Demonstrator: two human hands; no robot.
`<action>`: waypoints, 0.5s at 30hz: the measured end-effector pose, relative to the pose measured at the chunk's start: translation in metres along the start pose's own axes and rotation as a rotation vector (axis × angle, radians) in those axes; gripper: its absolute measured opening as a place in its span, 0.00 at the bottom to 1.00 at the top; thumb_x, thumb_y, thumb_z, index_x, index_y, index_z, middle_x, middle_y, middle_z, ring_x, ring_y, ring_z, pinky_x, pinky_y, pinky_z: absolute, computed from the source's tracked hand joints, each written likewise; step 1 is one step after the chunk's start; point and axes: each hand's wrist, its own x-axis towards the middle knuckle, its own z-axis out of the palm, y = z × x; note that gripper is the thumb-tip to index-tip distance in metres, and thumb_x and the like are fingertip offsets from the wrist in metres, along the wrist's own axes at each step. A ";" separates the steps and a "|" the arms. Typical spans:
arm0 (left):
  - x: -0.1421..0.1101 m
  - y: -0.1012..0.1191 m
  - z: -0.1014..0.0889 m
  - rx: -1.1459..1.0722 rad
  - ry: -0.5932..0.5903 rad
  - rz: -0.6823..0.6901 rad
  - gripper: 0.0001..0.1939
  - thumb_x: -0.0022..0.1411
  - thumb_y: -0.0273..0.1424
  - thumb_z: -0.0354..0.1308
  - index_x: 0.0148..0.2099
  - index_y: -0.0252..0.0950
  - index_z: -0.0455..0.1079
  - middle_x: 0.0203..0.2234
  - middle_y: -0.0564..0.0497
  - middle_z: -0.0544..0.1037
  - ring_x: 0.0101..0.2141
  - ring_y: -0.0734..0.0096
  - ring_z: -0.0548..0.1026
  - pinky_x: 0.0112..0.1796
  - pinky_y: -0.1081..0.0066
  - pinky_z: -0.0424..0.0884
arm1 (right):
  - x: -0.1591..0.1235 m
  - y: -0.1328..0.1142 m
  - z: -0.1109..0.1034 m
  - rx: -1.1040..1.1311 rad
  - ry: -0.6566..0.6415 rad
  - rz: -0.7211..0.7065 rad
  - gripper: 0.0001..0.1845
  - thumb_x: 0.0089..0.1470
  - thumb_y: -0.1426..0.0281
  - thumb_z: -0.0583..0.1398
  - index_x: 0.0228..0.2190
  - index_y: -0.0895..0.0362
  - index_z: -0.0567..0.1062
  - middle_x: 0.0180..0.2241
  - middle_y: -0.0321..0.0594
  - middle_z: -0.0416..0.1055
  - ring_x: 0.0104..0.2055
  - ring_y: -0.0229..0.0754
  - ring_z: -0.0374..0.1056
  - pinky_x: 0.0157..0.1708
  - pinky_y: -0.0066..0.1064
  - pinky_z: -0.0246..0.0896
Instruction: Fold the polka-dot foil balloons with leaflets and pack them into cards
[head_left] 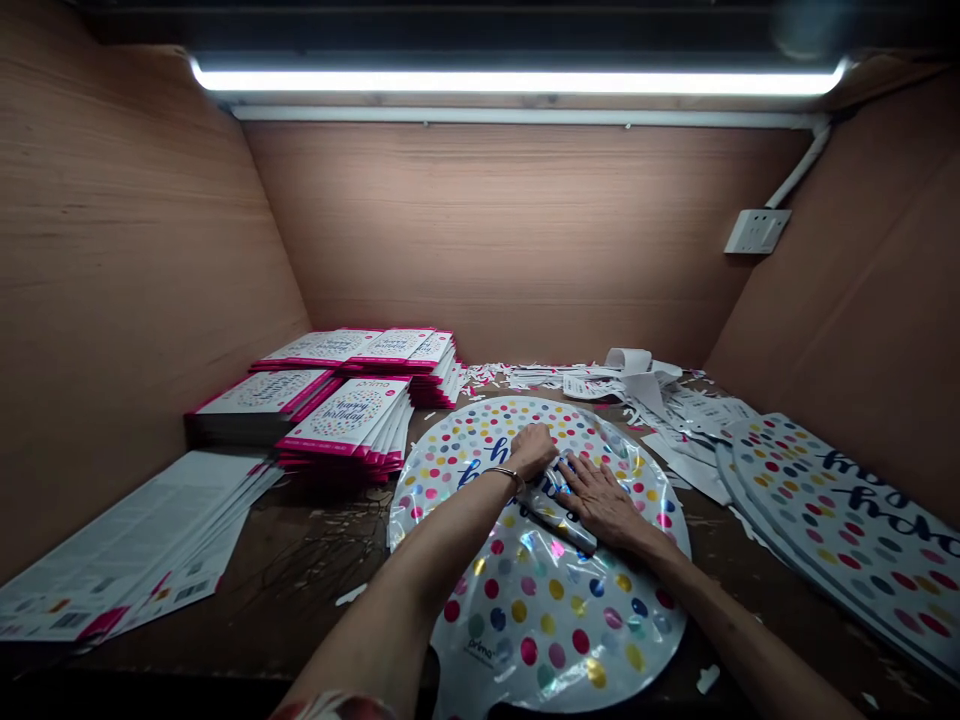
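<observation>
A round white foil balloon point(525, 610) with coloured dots and blue lettering lies flat before me, its tail toward the near edge. My left hand point(532, 450) is closed in a fist at the lettering, where the foil bunches up; its fingertips are hidden. Just to its right, my right hand point(596, 495) rests open on the foil, palm down, with the fingers stretched out. A raised silvery crease runs between the two hands toward the near right. Part of the lettering is covered by the hands.
Stacks of pink-edged birthday packets point(349, 415) stand at back left, with fanned printed sheets point(142, 530) nearer. More dotted balloons point(847, 500) lie stacked at right. Paper strips point(652, 385) litter the back. Wooden walls, a socket point(757, 232) and a light tube point(517, 80) enclose the bench.
</observation>
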 end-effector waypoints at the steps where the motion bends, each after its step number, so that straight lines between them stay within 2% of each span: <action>1: 0.002 0.002 -0.001 0.002 -0.001 0.004 0.16 0.63 0.35 0.53 0.50 0.33 0.64 0.46 0.45 0.69 0.44 0.65 0.70 0.43 0.60 0.69 | 0.000 -0.001 -0.001 -0.003 -0.007 0.005 0.31 0.60 0.55 0.42 0.61 0.54 0.50 0.64 0.41 0.37 0.64 0.46 0.31 0.60 0.47 0.28; 6: -0.003 0.002 -0.004 -0.025 0.013 0.004 0.16 0.63 0.37 0.53 0.48 0.32 0.65 0.45 0.45 0.70 0.44 0.65 0.70 0.43 0.60 0.68 | -0.001 -0.002 -0.004 0.008 -0.017 0.018 0.32 0.60 0.52 0.40 0.61 0.54 0.48 0.64 0.40 0.35 0.65 0.45 0.29 0.60 0.46 0.25; 8: -0.012 -0.003 -0.006 -0.048 0.014 0.002 0.18 0.60 0.40 0.55 0.46 0.32 0.67 0.43 0.44 0.72 0.44 0.63 0.71 0.42 0.63 0.68 | -0.002 -0.003 -0.005 0.024 -0.012 0.014 0.33 0.59 0.52 0.40 0.61 0.55 0.49 0.64 0.41 0.36 0.65 0.45 0.29 0.60 0.46 0.25; 11: -0.028 -0.013 -0.009 -0.090 -0.036 -0.015 0.19 0.50 0.40 0.63 0.39 0.31 0.71 0.35 0.43 0.76 0.40 0.60 0.74 0.34 0.72 0.69 | -0.006 -0.007 -0.008 0.053 0.003 0.004 0.33 0.59 0.53 0.40 0.61 0.57 0.50 0.63 0.43 0.38 0.64 0.45 0.32 0.60 0.47 0.28; 15: -0.047 -0.025 -0.005 -0.169 -0.110 -0.070 0.16 0.44 0.32 0.66 0.37 0.29 0.71 0.27 0.47 0.76 0.28 0.67 0.74 0.23 0.76 0.65 | -0.016 -0.019 -0.005 0.081 0.023 -0.056 0.31 0.59 0.55 0.43 0.60 0.54 0.50 0.63 0.42 0.40 0.64 0.45 0.34 0.59 0.50 0.27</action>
